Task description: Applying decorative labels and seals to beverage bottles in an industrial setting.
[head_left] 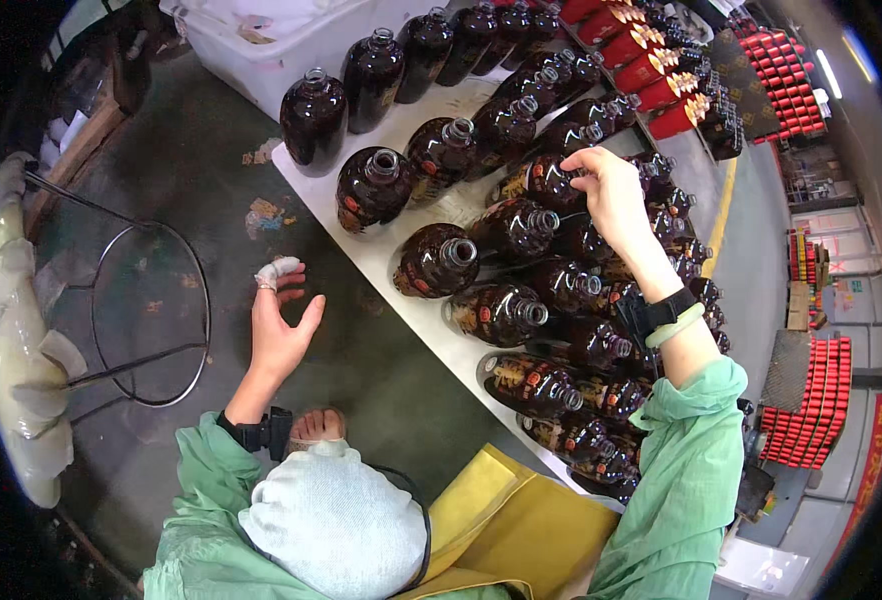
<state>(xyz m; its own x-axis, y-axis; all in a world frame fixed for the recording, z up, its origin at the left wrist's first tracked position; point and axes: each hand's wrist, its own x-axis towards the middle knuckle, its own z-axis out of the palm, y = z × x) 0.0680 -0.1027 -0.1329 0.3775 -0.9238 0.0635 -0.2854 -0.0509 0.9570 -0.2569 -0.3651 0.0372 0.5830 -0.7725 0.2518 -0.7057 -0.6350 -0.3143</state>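
My left hand (279, 325) is open over the floor at the left of the table, its fingers spread and nothing in it. A white wrap covers one of its fingertips. My right hand (611, 200) reaches over the rows, its thumb and forefinger curled round the neck end of a dark brown glass bottle (531, 185); the hand hides that bottle's mouth. Several more glossy dark bottles (436, 262) stand around it in rows, uncapped, with gold and red markings. They sit on a white tabletop (386, 280).
A white plastic bin (251, 60) stands behind the far-left bottles. To the left are a metal hoop frame (206, 330) and a pale plastic-covered bulk (21, 340). Red boxes (651, 80) line the far right, with stacked red goods (811, 400) beyond.
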